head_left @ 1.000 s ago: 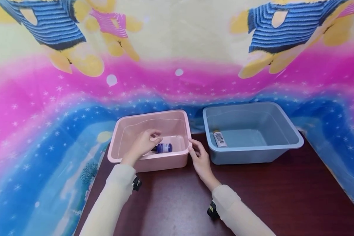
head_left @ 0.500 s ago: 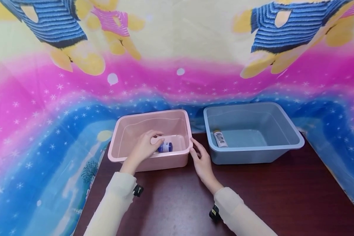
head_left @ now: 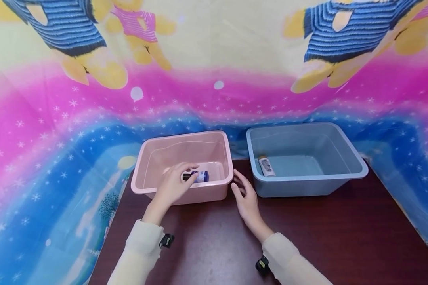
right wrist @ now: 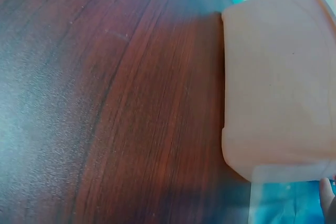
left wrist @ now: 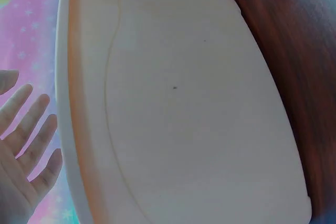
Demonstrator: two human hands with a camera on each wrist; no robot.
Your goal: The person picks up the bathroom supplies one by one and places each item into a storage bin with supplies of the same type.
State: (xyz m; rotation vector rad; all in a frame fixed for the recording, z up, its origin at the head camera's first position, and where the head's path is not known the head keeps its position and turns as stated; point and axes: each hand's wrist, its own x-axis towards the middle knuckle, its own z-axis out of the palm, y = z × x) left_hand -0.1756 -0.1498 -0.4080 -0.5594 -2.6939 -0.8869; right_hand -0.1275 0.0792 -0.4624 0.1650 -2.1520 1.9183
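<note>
A small blue bottle [head_left: 203,176] with a white label and a black cap lies on its side in the pink basin [head_left: 203,193]. My left hand [head_left: 172,185] is over that basin's front rim, its thumb and fingertips around the cap end in the head view. The left wrist view shows the left hand [left wrist: 23,150] with spread fingers and nothing between them. Beside the pink basin's right end is my right hand [head_left: 249,202], fingers loosely bent and holding nothing. Whether its fingertips touch the rim I cannot tell.
To the right stands a blue-grey basin [head_left: 299,187], with a white bottle [head_left: 266,166] lying against its left wall. Both basins stand at the back of the dark brown table [head_left: 214,245]. A printed cloth [head_left: 214,67] hangs behind them.
My left hand dips over the bottle's cap, then draws back slightly, leaving the cap visible again. My right hand's fingers slip down a little from the pink basin's rim. The bottle stays lying there.
</note>
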